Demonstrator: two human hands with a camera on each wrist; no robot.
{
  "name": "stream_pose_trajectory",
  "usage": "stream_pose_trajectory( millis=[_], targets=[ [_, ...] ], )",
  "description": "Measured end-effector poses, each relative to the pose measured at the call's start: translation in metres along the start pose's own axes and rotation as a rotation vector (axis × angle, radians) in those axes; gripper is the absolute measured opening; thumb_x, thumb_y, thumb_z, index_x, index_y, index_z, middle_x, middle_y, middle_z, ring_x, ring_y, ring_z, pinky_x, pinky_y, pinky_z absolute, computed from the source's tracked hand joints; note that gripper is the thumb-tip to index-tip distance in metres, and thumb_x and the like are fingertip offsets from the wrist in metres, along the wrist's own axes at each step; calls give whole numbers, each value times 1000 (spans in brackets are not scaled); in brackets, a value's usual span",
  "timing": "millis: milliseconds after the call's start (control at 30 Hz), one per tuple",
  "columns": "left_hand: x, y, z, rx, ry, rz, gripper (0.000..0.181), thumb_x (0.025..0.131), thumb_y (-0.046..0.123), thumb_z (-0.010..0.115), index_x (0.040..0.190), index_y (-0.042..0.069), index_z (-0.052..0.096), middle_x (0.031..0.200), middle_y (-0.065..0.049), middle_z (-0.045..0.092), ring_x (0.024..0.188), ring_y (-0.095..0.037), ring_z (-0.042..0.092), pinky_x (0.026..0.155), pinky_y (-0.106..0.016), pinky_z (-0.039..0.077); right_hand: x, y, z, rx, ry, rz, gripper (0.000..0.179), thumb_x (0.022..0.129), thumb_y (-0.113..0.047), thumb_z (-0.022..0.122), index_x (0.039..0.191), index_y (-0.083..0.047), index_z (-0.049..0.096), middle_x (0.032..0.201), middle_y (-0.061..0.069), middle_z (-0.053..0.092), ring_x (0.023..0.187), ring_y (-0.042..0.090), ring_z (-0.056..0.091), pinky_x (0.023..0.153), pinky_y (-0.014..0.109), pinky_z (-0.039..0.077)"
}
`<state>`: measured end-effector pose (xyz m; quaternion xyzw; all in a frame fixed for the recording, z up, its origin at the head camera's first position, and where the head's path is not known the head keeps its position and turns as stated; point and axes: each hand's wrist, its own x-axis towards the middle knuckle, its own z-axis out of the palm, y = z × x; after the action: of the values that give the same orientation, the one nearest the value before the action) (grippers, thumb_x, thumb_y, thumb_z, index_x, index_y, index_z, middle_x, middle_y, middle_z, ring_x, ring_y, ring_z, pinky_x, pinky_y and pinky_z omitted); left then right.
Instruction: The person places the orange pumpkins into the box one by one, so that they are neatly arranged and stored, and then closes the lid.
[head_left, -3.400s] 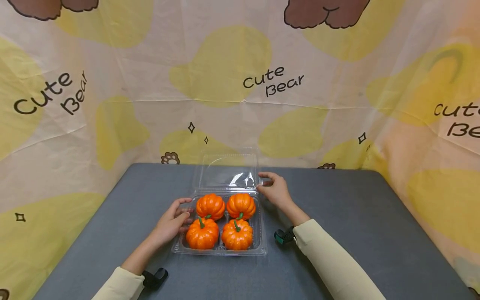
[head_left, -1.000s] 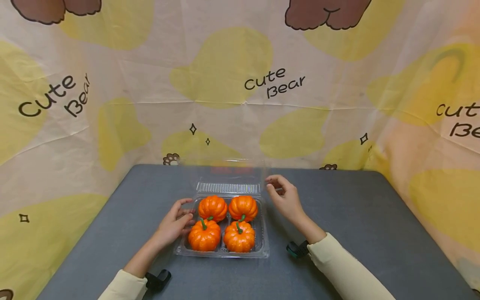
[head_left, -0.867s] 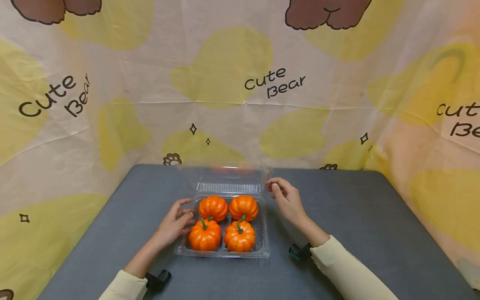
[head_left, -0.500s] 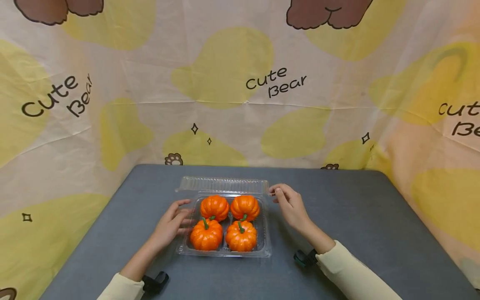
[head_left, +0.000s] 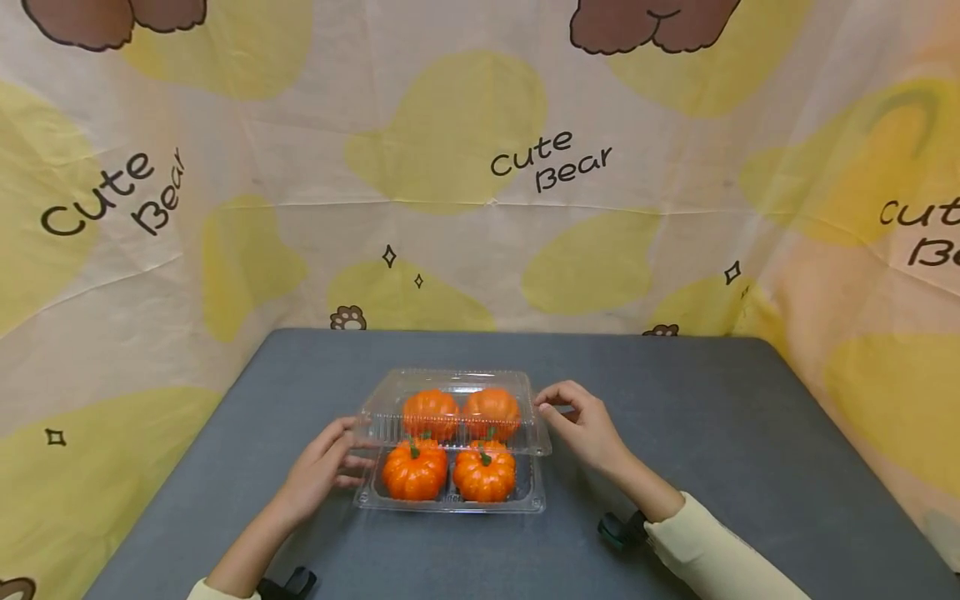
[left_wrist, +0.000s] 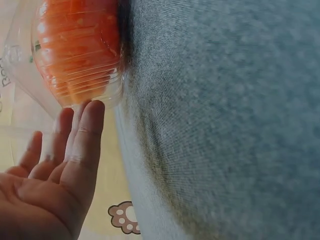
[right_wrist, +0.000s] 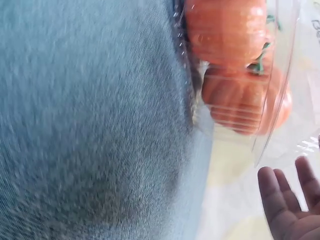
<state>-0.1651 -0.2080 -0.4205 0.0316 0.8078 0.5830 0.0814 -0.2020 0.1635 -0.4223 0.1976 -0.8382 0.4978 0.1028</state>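
A clear plastic clamshell box (head_left: 534,496) lies on the table with several small orange pumpkins (head_left: 415,473) in it, their stems green. Its hinged lid (head_left: 457,381) slants over the back pumpkins, its front edge raised above the front ones. At the box's left side is my left hand (head_left: 318,471), fingers spread and nearly straight, fingertips at the ribbed plastic wall. My right hand (head_left: 588,429) is at the lid's right edge, fingertips close to it. In the right wrist view the right fingers (right_wrist: 272,192) look extended, with no pinch visible; contact is unclear.
The grey cloth-covered table (head_left: 675,400) extends around the box. A pale patterned curtain (head_left: 450,125) with yellow patches and lettering hangs behind and at both sides. Black bands (head_left: 621,529) are on the wrists.
The lid has swung from standing upright behind the box forward over the pumpkins. My right hand has come nearer, following its edge. My left hand has shifted slightly left and nearer.
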Motion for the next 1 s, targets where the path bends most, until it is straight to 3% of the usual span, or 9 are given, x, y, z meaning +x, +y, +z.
stream_pose_trajectory(
  millis=[167, 367, 533, 733, 1000],
  targets=[
    [-5, 0, -3, -10, -52, 18, 47, 106, 31, 29, 140, 0, 36, 128, -31, 55, 98, -31, 69, 71, -38, 58, -4, -5, 0, -42, -40, 103, 9, 92, -18, 64, 99, -16, 68, 102, 1, 62, 92, 14, 59, 74, 26, 54],
    [-10, 1, -3, 35, -36, 23, 43, 103, 29, 40, 139, 5, 40, 130, -27, 53, 99, -21, 64, 70, -35, 58, -12, -10, 0, -73, -105, 171, 12, 90, -17, 66, 102, -18, 65, 107, 2, 61, 95, 19, 63, 76, 28, 53],
    [-16, 0, -2, 68, -48, 11, 44, 100, 28, 49, 139, 9, 40, 128, -24, 57, 97, -15, 62, 69, -35, 57, -24, -12, -3, 50, -175, 193, 25, 88, -16, 68, 110, -11, 59, 115, 12, 59, 94, 21, 61, 69, 26, 53],
    [-24, -3, 1, 117, -86, 77, 46, 98, 21, 54, 139, 5, 39, 121, -25, 60, 86, -5, 63, 65, -33, 56, -43, -14, -7, 198, -264, 217, 27, 87, -13, 68, 109, -4, 54, 115, 20, 55, 88, 22, 61, 61, 30, 55],
    [-29, -8, 2, 117, -132, 98, 49, 96, 16, 56, 139, 2, 37, 103, -19, 64, 80, -8, 65, 63, -33, 56, -60, -14, -3, 237, -355, 204, 26, 87, -9, 66, 108, -4, 52, 103, 17, 56, 75, 14, 62, 55, 32, 55]
  ],
)
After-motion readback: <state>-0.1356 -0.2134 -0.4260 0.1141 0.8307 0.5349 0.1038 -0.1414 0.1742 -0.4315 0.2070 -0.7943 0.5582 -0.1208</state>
